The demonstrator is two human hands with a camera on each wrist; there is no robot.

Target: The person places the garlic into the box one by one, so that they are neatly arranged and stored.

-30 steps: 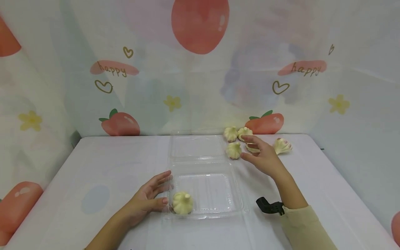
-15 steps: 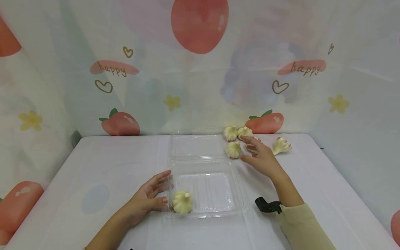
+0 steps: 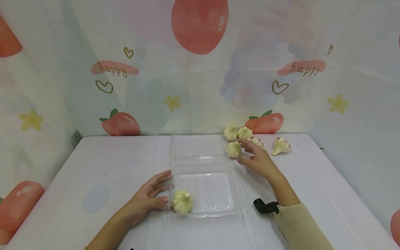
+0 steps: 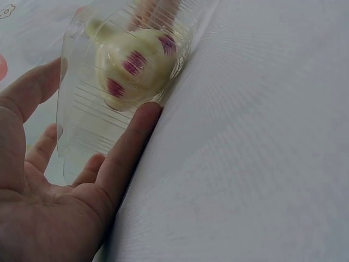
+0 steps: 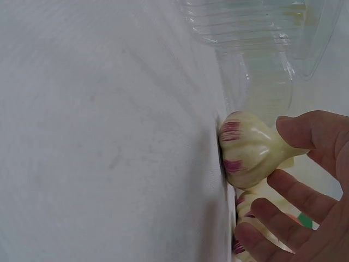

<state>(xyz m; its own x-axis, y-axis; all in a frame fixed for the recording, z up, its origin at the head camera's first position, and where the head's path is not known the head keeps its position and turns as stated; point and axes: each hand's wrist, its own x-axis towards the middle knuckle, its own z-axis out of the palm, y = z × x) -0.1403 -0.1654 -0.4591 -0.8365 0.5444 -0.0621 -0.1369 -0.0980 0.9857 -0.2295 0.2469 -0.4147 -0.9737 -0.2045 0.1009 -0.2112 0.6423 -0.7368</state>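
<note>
A clear plastic box (image 3: pixel 207 189) lies with its lid folded back on the table. One garlic bulb (image 3: pixel 182 202) sits in its near left corner; the left wrist view shows that bulb (image 4: pixel 136 63) through the clear wall. My left hand (image 3: pixel 145 199) touches the box's left side with fingers extended. My right hand (image 3: pixel 257 161) is at a bulb (image 3: pixel 233 150) beside the lid, fingers spread around it. In the right wrist view the thumb is by the stem of this bulb (image 5: pixel 248 150); whether it touches, I cannot tell.
Beyond my right hand are more bulbs (image 3: pixel 230 133), one partly hidden behind the fingers. Another bulb (image 3: pixel 282 146) lies apart to the right. A patterned cloth backdrop (image 3: pixel 200 90) stands along the table's back edge.
My right hand has shifted slightly left, closer to the bulb beside the lid, uncovering more of the bulb behind its fingers. My left hand and the box stay in place.
</note>
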